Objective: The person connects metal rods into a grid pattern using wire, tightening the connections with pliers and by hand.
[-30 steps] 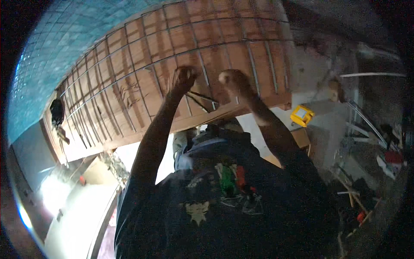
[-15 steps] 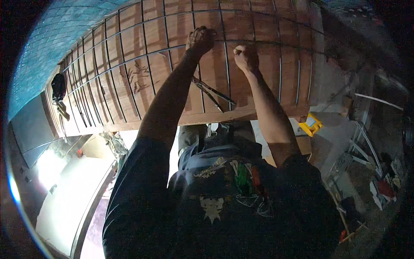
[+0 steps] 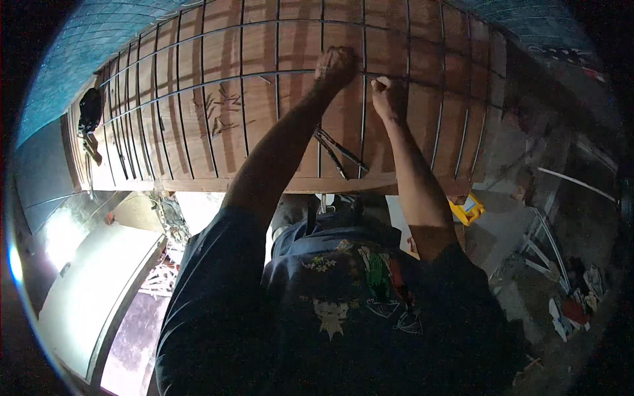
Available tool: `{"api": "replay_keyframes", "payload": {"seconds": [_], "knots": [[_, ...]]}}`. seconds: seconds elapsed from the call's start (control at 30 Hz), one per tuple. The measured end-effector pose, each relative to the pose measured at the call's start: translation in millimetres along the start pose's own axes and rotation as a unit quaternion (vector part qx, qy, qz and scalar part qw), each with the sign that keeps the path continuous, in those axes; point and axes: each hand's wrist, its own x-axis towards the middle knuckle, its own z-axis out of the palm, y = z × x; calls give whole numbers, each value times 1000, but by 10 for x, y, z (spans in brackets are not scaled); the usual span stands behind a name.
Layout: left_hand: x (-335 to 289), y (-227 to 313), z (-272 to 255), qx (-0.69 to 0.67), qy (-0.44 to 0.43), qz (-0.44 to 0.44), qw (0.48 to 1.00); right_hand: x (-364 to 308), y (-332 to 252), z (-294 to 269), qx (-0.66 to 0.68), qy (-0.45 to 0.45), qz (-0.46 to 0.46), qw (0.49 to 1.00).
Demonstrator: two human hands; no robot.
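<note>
A grid of thin dark metal rods [image 3: 277, 109] lies over a reddish-brown wooden board [image 3: 218, 158]. My left hand [image 3: 337, 66] is closed at a crossing of two rods; its fingers hide what they hold. Close to its right, my right hand [image 3: 389, 99] is closed in a pinch beside the long cross rod, thumb pointing left. Whatever is between its fingers is too small to make out. Below both hands, pincers [image 3: 340, 155] with dark handles lie on the board, their upper end partly covered by my left forearm. Several short wire pieces [image 3: 221, 109] are scattered left of my arm.
A black object with a light-coloured end [image 3: 90, 122] sits at the board's left end. A yellow plastic object [image 3: 467, 210] is below the board's right front edge. Blue mesh sheeting [image 3: 72, 72] rises behind. Mixed scraps [image 3: 574, 313] lie on the floor at right.
The view has shifted, so the board and grid appear farther right. Both hands stay closed near the same rods, my right hand slightly nearer the left.
</note>
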Motion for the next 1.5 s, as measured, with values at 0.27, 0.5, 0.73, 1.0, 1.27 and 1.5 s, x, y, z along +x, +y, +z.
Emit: {"api": "replay_keyframes", "payload": {"seconds": [0.27,0.5,0.73,1.0,1.27,1.5], "knots": [[123,397,232,-269,-100,-70,955,115,-489,-292,170,12,-64,983],[198,524,-902,-478,-142,-145,854,130,-72,-325,19,61,-68,996],[-63,725,-672,-357,64,-157,919,321,-760,-587,-86,-95,-20,992],[-361,417,250,-443,42,-123,887,690,295,-583,188,-237,32,953],[550,346,-498,-335,-191,-69,920,-31,-223,-60,-92,-122,-69,986],[-226,381,269,-129,-188,-215,950,122,-814,-665,-127,67,-199,970]]}}
